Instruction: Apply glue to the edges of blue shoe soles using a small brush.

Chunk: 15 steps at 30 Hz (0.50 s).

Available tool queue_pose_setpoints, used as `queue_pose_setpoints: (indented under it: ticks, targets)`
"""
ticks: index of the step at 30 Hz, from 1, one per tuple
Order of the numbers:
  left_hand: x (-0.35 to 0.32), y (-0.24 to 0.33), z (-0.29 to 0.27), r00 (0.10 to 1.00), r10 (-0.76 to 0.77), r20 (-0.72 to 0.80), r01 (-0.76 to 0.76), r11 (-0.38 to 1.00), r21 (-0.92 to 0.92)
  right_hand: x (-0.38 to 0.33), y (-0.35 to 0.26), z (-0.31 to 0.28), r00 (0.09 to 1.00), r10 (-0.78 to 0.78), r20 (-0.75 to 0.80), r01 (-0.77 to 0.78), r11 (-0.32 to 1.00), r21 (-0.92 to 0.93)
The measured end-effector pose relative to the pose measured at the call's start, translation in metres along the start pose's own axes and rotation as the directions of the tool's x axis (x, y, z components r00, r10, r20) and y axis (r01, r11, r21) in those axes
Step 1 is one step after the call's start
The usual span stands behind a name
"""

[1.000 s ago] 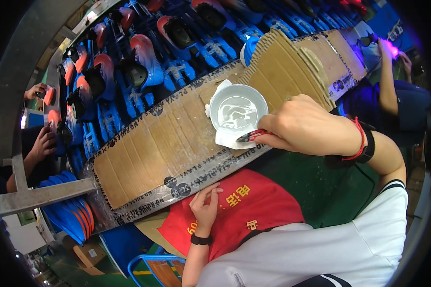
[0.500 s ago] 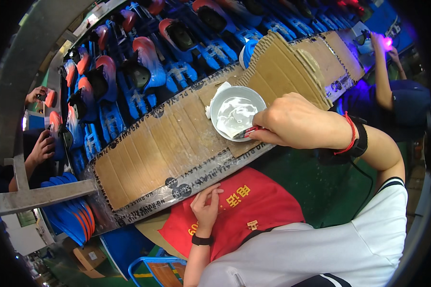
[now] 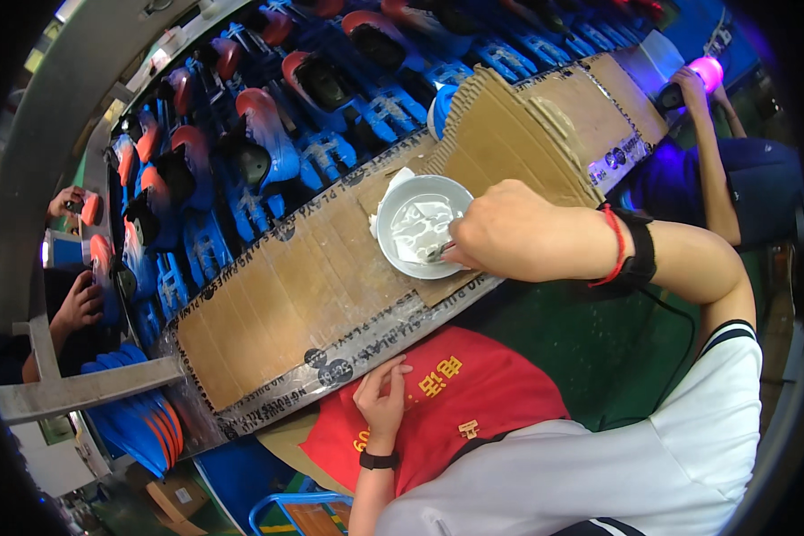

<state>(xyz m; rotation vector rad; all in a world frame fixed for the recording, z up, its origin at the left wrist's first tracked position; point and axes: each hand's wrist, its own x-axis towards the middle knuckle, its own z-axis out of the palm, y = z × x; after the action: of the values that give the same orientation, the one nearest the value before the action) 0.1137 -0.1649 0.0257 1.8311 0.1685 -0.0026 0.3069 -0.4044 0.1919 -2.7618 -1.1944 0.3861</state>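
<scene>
My right hand (image 3: 509, 234) is closed around a small thin tool (image 3: 439, 254), brush or stick I cannot tell. Its tip dips into a white bowl (image 3: 385, 225) of whitish, glossy paste. The bowl stands on a long cardboard-covered work surface (image 3: 286, 299), with a scrap of white paper tucked under its far side. A red string and a black band circle my right wrist. My left hand (image 3: 382, 398) rests on my red apron (image 3: 473, 402) just below the cardboard's taped edge, fingers loosely apart and holding nothing.
Beyond the cardboard runs a line of blue holders carrying red and black shoes (image 3: 263, 134). A person's hands (image 3: 80, 304) work on shoes at the far left. At the right another person's arm (image 3: 713, 152) reaches to a glowing pink lamp (image 3: 707, 71). Blue soles (image 3: 138, 420) are stacked at lower left.
My right hand has shifted a little to the left over the bowl, bringing the tool's tip from the near rim into the paste. My left hand has stayed on the apron.
</scene>
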Motion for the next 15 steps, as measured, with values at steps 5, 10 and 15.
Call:
queue_pose_setpoints:
  ticks: [5, 10, 15]
  targets:
    - [0.0, 0.0, 0.0, 1.0, -0.001, -0.001, 0.001, 1.0, 0.031, 0.002, -0.002, 0.003, 0.983, -0.037, -0.182, 0.068, 0.983, 0.17]
    - [-0.001, -0.001, 0.002, 1.0, 0.001, -0.021, -0.001, 1.0, 0.01, -0.002, -0.003, -0.011, 0.992, 0.049, -0.116, -0.016, 0.963, 0.271]
    - [-0.001, 0.001, 0.002, 1.0, -0.022, -0.02, 0.023, 1.0, 0.018, 0.001, 0.004, -0.004, 0.994, 0.075, -0.074, -0.061, 0.982, 0.18]
